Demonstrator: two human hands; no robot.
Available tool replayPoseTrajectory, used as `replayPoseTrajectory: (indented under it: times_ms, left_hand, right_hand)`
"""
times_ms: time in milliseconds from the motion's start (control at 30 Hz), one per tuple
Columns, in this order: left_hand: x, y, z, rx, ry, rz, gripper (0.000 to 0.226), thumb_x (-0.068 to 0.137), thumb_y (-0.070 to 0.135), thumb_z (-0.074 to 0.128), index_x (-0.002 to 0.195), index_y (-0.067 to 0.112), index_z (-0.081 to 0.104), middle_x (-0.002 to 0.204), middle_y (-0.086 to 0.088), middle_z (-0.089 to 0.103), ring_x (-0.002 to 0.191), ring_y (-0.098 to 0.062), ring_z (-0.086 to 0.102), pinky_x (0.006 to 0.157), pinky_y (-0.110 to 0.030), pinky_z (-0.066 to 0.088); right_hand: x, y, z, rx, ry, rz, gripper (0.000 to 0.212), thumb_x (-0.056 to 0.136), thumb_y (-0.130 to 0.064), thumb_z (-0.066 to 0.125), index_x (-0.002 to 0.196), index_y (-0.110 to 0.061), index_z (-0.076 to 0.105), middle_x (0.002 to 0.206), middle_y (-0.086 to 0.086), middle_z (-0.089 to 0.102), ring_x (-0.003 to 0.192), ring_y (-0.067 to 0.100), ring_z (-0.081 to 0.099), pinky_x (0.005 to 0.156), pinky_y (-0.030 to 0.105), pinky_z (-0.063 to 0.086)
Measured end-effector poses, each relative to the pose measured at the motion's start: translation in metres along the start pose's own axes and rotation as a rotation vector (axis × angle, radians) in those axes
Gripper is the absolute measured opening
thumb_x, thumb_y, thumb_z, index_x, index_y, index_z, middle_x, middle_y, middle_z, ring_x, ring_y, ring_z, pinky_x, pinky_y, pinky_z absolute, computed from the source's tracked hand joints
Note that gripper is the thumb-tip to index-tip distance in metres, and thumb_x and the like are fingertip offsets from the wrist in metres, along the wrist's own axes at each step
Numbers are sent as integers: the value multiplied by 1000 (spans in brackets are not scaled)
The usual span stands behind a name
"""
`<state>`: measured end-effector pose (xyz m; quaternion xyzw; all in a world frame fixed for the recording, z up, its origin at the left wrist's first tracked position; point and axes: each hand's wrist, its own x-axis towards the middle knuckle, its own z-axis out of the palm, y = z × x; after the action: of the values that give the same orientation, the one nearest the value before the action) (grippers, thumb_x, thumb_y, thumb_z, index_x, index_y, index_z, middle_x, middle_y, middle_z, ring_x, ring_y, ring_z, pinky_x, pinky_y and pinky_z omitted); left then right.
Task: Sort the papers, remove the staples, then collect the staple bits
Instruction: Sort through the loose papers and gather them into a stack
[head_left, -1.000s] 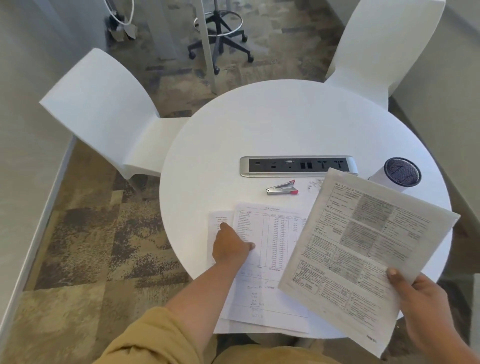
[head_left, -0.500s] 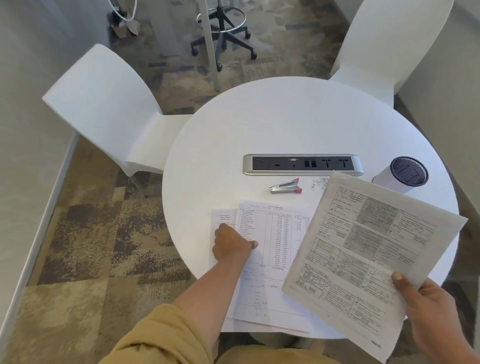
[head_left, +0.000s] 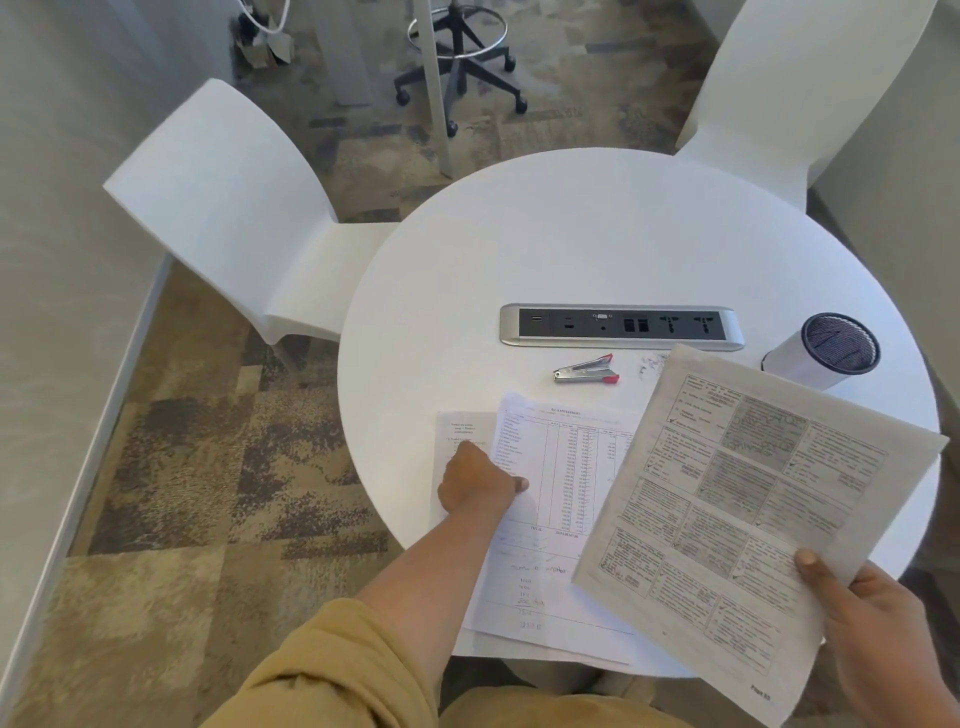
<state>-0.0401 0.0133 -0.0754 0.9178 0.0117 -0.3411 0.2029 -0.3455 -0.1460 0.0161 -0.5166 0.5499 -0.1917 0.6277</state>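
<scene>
Little changes over the last second: the right hand (head_left: 883, 639) keeps thumb and fingers clamped on one printed sheet (head_left: 753, 514), raised at 4 o'clock. The left hand (head_left: 480, 486) stays on the flat papers (head_left: 566, 467) at 6 (fingers tucked under, grip unclear). Sorting looks unfinished. There are at least two flat papers, one staple remover (head_left: 587, 370), one cup (head_left: 831, 353) at 3, and staple bits (head_left: 653, 361) near centre, too tiny to count.

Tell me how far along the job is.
Some staples seem out: staple bits lie loose beside the staple remover. Sorting is in hand: the right hand holds a printed sheet, the left hand rests on the stacked papers. Collecting the bits remains.
</scene>
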Motion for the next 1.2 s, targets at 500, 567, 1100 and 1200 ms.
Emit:
replayPoseTrajectory:
  times_ms: [500, 567, 1100, 1200]
  left_hand:
    - [-41, -15, -144, -626, 8, 597, 12, 95, 22, 65, 102, 23, 76, 90, 6, 76, 75, -4, 67, 73, -25, 51]
    - [-47, -3, -160, -730, -23, 659, 11, 93, 22, 69, 99, 22, 78, 93, -5, 78, 80, -16, 68, 75, -37, 55]
    - [-85, 57, -79, -775, -296, 572, 14, 88, 19, 77, 101, 17, 75, 98, 2, 79, 85, -13, 74, 80, -36, 62]
    - [-82, 57, -75, -761, -224, 584, 28, 83, 13, 81, 104, 20, 63, 100, 1, 77, 88, -16, 74, 81, -38, 62]
  right_hand:
    - [12, -37, -6, -39, 55, -24, 61, 55, -52, 83, 96, -11, 66, 101, 6, 74, 92, 30, 72, 72, 44, 60]
    - [18, -44, 3, -39, 70, -41, 25, 82, -27, 70, 98, -8, 64, 106, 7, 71, 98, 32, 68, 84, 58, 55]
    - [8, -72, 77, -85, -305, -59, 20, 97, -11, 54, 98, -16, 74, 89, 7, 78, 80, 28, 75, 66, 40, 59]
    - [11, -71, 74, 76, -293, 48, 42, 102, -43, 34, 110, -20, 69, 101, 1, 78, 93, 23, 74, 79, 42, 54]
